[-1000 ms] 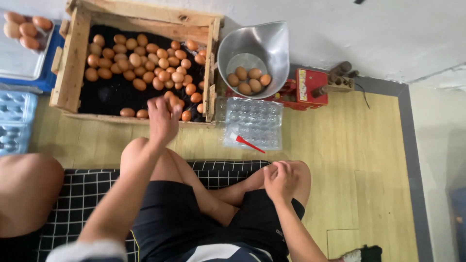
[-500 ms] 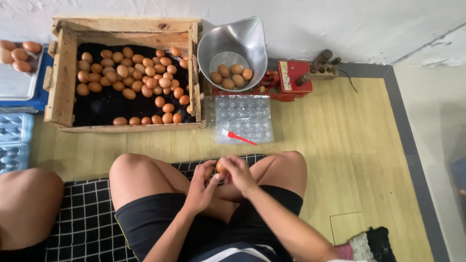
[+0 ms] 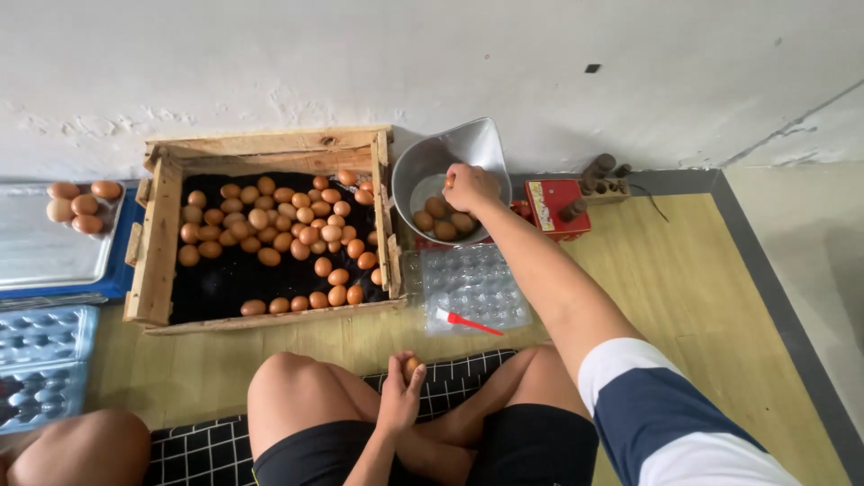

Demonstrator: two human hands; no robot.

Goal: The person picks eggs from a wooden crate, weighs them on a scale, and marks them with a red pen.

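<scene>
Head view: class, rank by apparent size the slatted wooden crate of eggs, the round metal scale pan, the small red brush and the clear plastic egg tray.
1. Slatted wooden crate
2. Round metal scale pan and clear plastic egg tray: look alike in size, so unranked
3. Small red brush

One brown egg (image 3: 412, 367) sits upright in fingertips above the lap; several brown eggs (image 3: 441, 219) lie in the metal pan (image 3: 423, 171).

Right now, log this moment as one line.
right hand: over eggs in metal scoop | left hand: holds egg at lap | wooden crate: holds eggs
</scene>
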